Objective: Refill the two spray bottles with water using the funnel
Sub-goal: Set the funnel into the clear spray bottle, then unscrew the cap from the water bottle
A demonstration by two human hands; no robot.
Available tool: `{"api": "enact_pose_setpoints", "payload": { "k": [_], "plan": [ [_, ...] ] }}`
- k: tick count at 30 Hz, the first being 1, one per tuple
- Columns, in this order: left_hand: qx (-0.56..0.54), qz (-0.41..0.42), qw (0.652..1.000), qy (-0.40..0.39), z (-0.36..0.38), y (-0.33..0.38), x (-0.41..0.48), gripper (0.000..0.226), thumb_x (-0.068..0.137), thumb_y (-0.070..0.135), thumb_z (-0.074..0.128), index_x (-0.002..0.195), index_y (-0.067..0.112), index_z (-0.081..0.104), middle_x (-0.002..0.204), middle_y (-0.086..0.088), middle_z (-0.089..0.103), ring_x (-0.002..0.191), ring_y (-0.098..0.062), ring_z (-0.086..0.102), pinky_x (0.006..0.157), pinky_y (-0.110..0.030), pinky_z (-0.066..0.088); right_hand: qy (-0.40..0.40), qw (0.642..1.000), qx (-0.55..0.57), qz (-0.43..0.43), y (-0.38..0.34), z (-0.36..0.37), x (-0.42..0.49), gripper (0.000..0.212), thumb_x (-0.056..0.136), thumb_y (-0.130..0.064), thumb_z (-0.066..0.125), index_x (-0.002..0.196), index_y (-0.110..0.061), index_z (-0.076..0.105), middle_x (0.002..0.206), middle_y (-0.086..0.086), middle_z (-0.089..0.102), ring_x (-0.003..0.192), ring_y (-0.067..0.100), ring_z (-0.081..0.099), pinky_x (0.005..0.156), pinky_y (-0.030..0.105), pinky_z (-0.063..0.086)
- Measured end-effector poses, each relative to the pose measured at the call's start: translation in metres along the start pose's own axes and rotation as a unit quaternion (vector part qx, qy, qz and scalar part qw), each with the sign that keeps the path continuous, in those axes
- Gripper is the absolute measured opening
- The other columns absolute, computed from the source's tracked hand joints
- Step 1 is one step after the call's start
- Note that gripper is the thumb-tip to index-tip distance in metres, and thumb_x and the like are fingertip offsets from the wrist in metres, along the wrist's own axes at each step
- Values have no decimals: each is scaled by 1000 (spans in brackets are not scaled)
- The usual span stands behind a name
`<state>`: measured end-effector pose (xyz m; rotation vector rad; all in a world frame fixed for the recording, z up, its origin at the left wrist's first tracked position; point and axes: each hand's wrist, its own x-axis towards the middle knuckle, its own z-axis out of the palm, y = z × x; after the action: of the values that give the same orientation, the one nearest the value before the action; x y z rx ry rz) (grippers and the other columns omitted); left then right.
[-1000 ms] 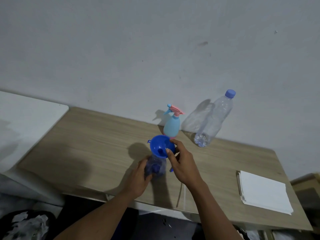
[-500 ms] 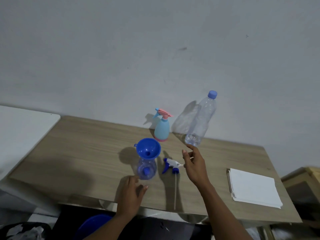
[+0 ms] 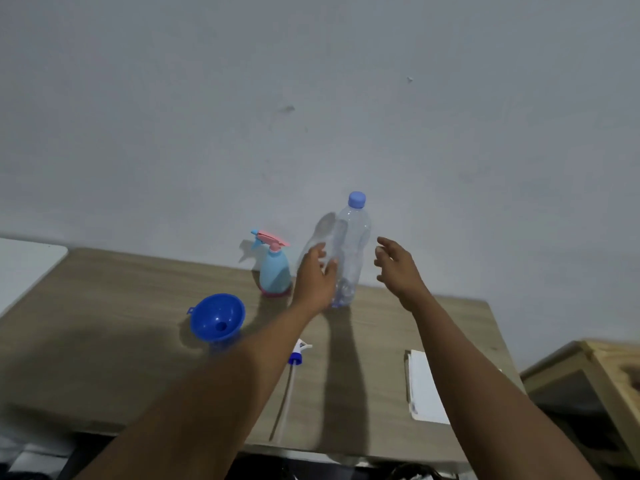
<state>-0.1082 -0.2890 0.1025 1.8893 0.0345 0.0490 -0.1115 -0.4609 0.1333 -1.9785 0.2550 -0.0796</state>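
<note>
A clear water bottle (image 3: pixel 353 244) with a blue cap stands upright at the back of the wooden table (image 3: pixel 114 306). My left hand (image 3: pixel 313 278) is open just left of it, fingers near its side. My right hand (image 3: pixel 398 266) is open to its right, a gap apart. A light blue spray bottle (image 3: pixel 274 271) with a pink trigger head stands left of the water bottle. A blue funnel (image 3: pixel 217 318) sits in the second spray bottle, mostly hidden by my left forearm. A white and blue spray head (image 3: pixel 297 355) with its tube lies on the table.
A white stack of paper (image 3: pixel 424 386) lies at the table's right front. A wooden piece of furniture (image 3: pixel 588 372) stands beyond the right edge. A white surface (image 3: pixel 24 265) adjoins the table on the left. The wall rises directly behind the bottles.
Both hands have left the funnel and spray bottle and reached back toward the water bottle. The funnel stays in the bottle's neck. The camera has tilted up.
</note>
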Motion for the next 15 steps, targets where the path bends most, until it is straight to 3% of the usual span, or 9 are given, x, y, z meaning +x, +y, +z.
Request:
{"api": "enact_pose_setpoints", "payload": {
  "k": [4,7,12,15],
  "plan": [
    [29,-38,999,-24,7,22,29,50,104,30,44,152,26,30,154,-3,42,138,-28,44,114,-47,38,-84,996,15,-8,-17,-8,5,46,104,-17,44,149,-17,42,142,-4,51,133,20,49,114,49,41],
    [29,-37,999,-18,7,28,27,46,104,29,44,149,23,38,147,-6,51,131,-29,51,110,-42,43,-112,993,23,-25,-22,-9,-1,48,102,-10,43,149,-18,42,143,-8,49,134,15,47,116,47,39],
    [-24,-27,999,7,5,27,-2,39,101,26,52,140,23,50,135,-4,61,121,-22,59,106,-41,48,-83,993,66,-59,-6,-7,-27,47,98,-8,53,144,-19,45,142,-10,50,125,12,55,112,36,43],
    [-54,-13,998,12,0,33,-31,36,101,22,55,137,21,55,126,1,64,114,-13,60,97,-26,48,-64,988,100,-102,12,-12,-50,56,92,-3,65,141,-19,43,140,-5,51,128,13,54,104,24,48]
  ]
}}
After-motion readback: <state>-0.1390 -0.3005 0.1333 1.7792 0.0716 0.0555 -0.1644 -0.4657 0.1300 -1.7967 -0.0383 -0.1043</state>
